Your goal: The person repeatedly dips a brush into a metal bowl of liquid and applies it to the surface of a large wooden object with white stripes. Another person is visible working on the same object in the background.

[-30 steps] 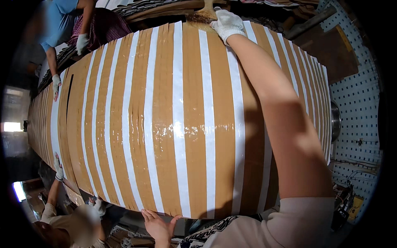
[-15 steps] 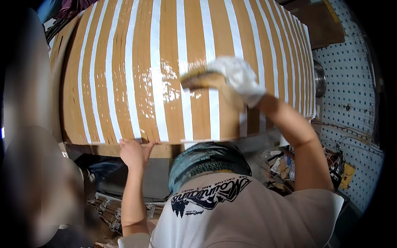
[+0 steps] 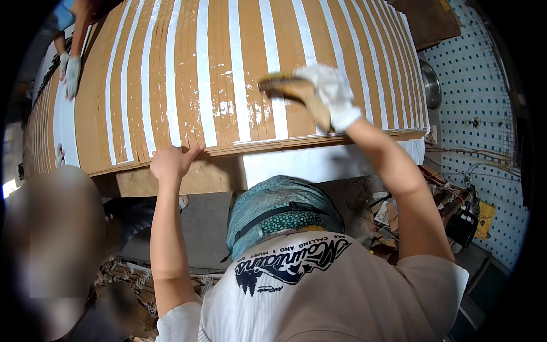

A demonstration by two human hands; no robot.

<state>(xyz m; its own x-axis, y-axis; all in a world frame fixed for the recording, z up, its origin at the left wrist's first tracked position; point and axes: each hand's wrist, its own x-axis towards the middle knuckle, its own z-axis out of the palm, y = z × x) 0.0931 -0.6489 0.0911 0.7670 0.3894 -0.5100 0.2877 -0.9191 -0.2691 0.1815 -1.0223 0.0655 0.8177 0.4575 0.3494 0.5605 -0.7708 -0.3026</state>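
Right hand [image 3: 329,91]: gloved, fingers closed round a brush [image 3: 305,94]; blur hides the exact grip.
Left hand [image 3: 171,162]: bare, thumb spread wide from the fingers, at the near edge.
Cardboard strips [image 3: 253,57]: laid side by side before the person, under the brush, white bands between; contact with bristles cannot be told.
Strip-edge risk: hard sideways pressure could lift or shift edges.
Shine risk: patchy wet-looking gloss suggests uneven coating.
Near-edge risk: weak left-hand support could allow sliding.
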